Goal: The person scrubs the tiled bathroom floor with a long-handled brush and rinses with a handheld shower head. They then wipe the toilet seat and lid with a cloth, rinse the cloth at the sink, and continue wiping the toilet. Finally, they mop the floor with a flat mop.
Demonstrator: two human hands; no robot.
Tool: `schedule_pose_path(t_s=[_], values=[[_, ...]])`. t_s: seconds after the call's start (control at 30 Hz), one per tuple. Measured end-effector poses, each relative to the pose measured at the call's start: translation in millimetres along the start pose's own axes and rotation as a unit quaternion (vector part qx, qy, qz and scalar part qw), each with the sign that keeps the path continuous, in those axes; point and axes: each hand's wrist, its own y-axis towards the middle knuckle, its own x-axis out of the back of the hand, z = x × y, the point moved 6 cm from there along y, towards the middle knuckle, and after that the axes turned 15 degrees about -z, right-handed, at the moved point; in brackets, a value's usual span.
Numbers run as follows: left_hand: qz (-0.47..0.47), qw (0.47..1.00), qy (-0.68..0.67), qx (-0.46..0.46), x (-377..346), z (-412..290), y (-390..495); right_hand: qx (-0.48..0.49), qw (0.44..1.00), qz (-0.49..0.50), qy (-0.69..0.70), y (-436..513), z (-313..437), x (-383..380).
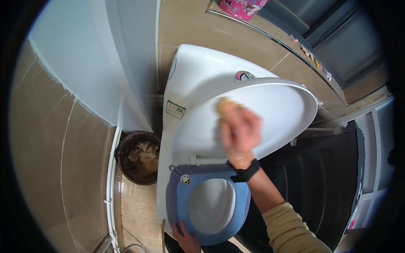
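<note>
My right hand, blurred and wearing a black wristband, holds a yellowish cloth or sponge. It presses this against, or holds it close to, the inner face of the raised white toilet lid. Below, a blue padded seat cover lies on the toilet seat, with a small cow-face tab and a loop at its rear left corner. Fingers apart, my left hand rests on the cover's front left edge. The toilet bowl shows through the seat opening.
Behind the lid stands the white tank with a chrome flush button and a printed label. A dark bin holding crumpled paper sits left, beside white pipes. To the right is a large black object. A pink container stands on the ledge.
</note>
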Motion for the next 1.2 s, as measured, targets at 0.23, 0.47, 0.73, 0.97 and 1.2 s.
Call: schedule_pose_path(t_s=[0.23,0.47,0.73,0.97,1.2], values=[[-0.017,0.999,0.046,0.004,12,-22,5,0.245,0.883,0.325,0.231,-124,44,-19],[0.013,0.998,-0.006,0.059,13,-20,11,0.239,0.839,0.48,0.09,-160,-47,40],[0.016,0.998,-0.002,0.067,13,-19,11,0.129,0.887,0.4,0.191,-145,63,-24],[0.018,0.997,-0.031,0.067,15,-17,13,0.265,0.841,0.461,0.101,-166,69,-19],[0.033,0.996,-0.044,0.073,13,-12,14,0.112,0.857,0.49,0.113,-172,83,-27]])
